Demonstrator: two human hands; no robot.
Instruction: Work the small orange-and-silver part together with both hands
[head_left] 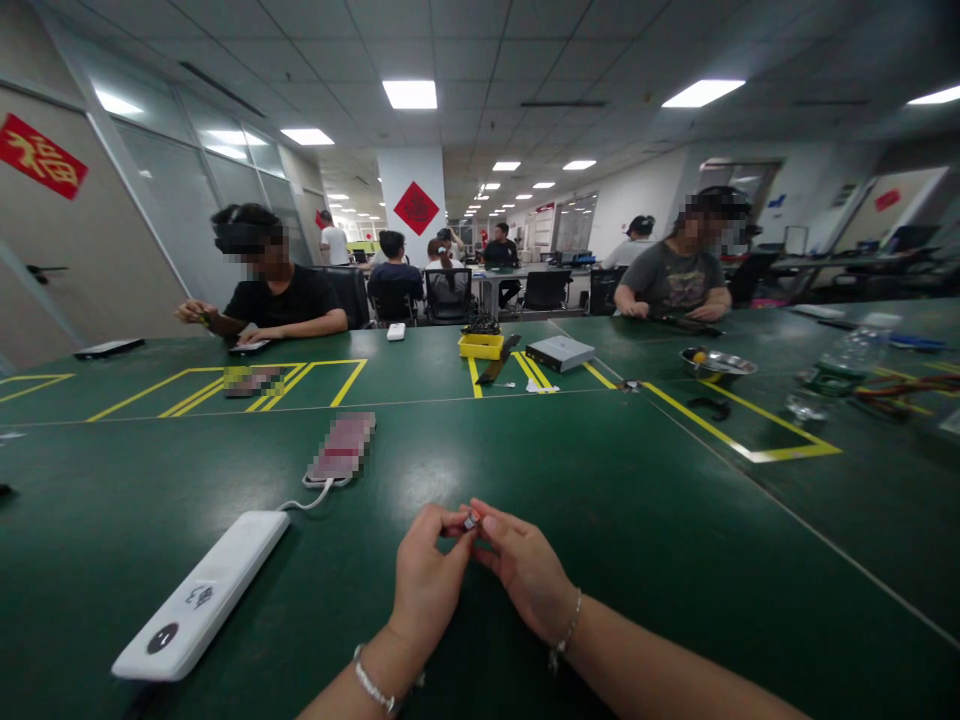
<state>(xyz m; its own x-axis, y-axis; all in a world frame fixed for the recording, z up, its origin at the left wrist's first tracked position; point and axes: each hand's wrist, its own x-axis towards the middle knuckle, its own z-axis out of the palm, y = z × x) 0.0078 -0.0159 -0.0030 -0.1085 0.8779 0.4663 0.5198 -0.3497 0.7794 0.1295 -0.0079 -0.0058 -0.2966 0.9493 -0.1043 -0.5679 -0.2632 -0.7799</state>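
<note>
My left hand (429, 572) and my right hand (526, 572) meet over the green table (420, 460), fingertips together. Pinched between them is a tiny piece (471, 521), silvery with some red or orange beside it; it is too small for me to name its kind. The fingers of both hands are closed round it and cover part of it. To the left of my hands lies a white power bank (217, 580), joined by a white cable (307, 500) to a phone (341, 448) lying on the table.
Farther back are a yellow tray (481, 347) with dark items, a grey box (559, 353) and yellow tape outlines. A metal bowl (718, 365), a plastic bottle (847, 360) and cables (900, 398) are at the right. Two people sit across the table.
</note>
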